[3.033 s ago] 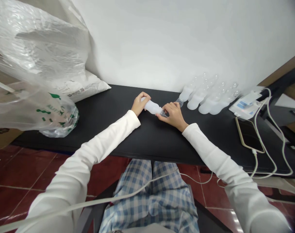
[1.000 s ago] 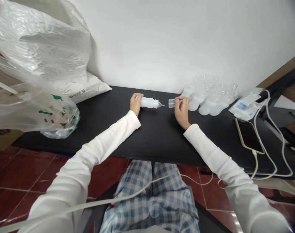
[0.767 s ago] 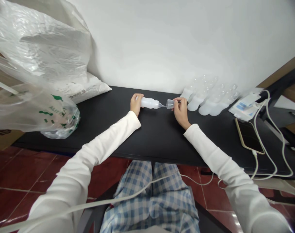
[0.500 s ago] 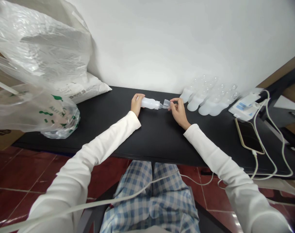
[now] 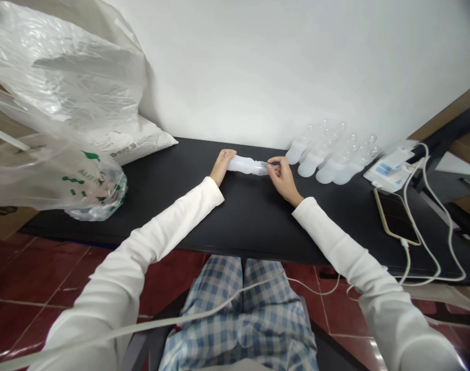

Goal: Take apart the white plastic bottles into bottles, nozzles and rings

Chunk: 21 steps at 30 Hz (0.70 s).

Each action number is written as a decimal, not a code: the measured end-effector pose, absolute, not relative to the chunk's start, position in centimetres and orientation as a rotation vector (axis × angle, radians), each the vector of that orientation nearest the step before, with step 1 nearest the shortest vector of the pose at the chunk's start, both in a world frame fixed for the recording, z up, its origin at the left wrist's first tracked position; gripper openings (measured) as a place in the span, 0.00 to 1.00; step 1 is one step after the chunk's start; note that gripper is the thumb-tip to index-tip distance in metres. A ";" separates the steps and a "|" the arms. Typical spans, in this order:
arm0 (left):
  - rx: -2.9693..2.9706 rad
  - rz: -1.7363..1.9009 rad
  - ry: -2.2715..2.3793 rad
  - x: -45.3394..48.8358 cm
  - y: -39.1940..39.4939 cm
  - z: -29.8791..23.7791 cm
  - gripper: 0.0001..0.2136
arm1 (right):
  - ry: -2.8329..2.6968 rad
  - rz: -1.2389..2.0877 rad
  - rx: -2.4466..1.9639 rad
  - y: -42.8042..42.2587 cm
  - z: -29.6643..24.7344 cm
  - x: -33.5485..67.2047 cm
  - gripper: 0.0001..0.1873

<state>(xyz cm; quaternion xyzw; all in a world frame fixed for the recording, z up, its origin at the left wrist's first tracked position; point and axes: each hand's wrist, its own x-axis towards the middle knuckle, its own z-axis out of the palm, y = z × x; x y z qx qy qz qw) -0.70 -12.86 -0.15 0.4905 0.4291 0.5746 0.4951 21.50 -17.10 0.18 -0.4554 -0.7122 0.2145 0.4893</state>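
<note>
A milky white baby bottle (image 5: 241, 164) lies sideways over the black table, its base end in the grip of my left hand (image 5: 220, 167). At the bottle's neck a clear plastic cap (image 5: 261, 168) now covers the teat. My right hand (image 5: 282, 179) pinches the far end of that cap between thumb and fingers. Beyond my right hand stands a group of similar bottles (image 5: 328, 169) with clear domed caps, close to the wall.
A phone (image 5: 397, 216) with a white charging cable lies at the right, near a white-and-blue box (image 5: 389, 167). Large plastic bags (image 5: 96, 175) fill the left side. Another cable (image 5: 219, 305) runs across my lap. The black table (image 5: 235, 221) meets a white wall behind.
The bottle and the cap have come together: the cap, apart from the teat's tip before, now sits over it. My left hand has shifted slightly right with the bottle.
</note>
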 end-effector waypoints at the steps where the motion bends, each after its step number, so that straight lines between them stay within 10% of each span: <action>1: 1.200 1.377 1.023 -0.7 -12.9 -0.1 0.11 | -1.727 0.506 -1.112 -17.1 0.2 21.6 0.16; 21: 1.212 1.166 0.978 -0.9 -13.2 0.3 0.13 | -1.661 0.655 -0.944 -16.7 -0.3 21.7 0.22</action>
